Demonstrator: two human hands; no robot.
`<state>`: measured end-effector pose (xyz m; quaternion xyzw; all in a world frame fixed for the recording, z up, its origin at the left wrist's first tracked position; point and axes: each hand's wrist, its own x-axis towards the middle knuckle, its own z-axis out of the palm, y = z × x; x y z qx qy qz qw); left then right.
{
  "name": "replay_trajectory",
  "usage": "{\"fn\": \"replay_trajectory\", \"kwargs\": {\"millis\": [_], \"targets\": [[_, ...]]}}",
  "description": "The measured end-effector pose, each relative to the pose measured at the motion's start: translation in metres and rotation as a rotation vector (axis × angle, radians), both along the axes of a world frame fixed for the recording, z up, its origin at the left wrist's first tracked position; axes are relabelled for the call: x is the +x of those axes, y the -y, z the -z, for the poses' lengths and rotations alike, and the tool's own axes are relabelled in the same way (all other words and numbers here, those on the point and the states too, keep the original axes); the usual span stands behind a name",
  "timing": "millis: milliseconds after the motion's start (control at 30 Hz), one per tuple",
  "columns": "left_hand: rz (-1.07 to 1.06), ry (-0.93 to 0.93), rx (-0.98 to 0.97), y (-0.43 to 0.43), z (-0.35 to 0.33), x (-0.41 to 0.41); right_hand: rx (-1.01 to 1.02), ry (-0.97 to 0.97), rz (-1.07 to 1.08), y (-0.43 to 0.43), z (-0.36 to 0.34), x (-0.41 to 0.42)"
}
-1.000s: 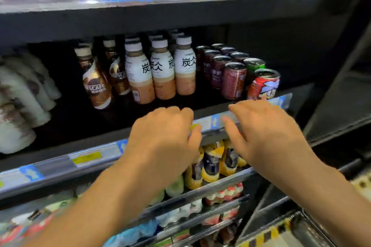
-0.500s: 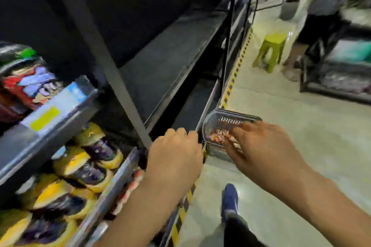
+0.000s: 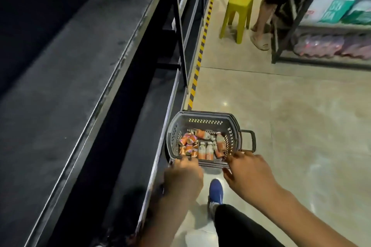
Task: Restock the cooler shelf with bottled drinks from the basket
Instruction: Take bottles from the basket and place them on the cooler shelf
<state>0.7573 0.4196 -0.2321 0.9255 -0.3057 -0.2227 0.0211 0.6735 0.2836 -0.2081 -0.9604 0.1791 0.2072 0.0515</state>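
- Grey plastic basket (image 3: 205,116) stands on the floor (image 3: 301,126), just beside the cooler's lower front edge. The bottled drinks (image 3: 206,149) lie in it close together, with orange cans (image 3: 187,142) at its left end.
- Left hand (image 3: 183,178): fingers loosely curled over the near rim, with nothing in its grasp that I can see. I cannot tell whether the fingertips touch the rim.
- Right hand (image 3: 251,172): fingers spread and nearly straight over the near right corner, holding nothing.
- The cooler shelf (image 3: 70,86), dark metal, runs along the left, higher than the basket.
- Risk 1: the bottles and cans touch one another. I judge that a careless reach could take a can instead of a bottle, or drag a neighbouring bottle along.
- Risk 2: the bottles are smooth and round. A pinch with few fingers could let one slip and drop back into the basket.
- Risk 3: the cooler's lower ledge projects between the basket and the shelf. A bottle lifted straight across could strike it.
- Risk 4: my blue shoe (image 3: 216,190) is near the basket. A step forward could push the basket away from the hands.
- The basket handle (image 3: 249,140) hangs at its right side, clear of the opening.
- A yellow-and-black stripe (image 3: 200,46) marks the floor along the cooler base.
- A yellow stool (image 3: 239,6), another person's legs (image 3: 261,26) and a rack of packaged goods (image 3: 331,46) are well apart and do not obstruct the reach.
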Motion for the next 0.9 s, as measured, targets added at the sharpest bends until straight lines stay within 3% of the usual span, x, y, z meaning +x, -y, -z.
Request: {"fn": "replay_trajectory", "kwargs": {"millis": [133, 367, 633, 900], "targets": [[0.0, -0.167, 0.051, 0.048, 0.052, 0.058, 0.06, -0.088, -0.004, 0.053, 0.047, 0.059], [0.103, -0.233, 0.236, 0.111, 0.189, 0.144, 0.126, -0.26, 0.103, 0.111, 0.175, 0.126], [0.188, -0.331, 0.319, 0.169, 0.403, 0.218, 0.157, -0.473, 0.098, 0.152, 0.386, 0.183], [0.184, -0.324, 0.404, 0.195, 0.616, 0.263, 0.112, -0.548, 0.216, 0.184, 0.605, 0.216]]}}
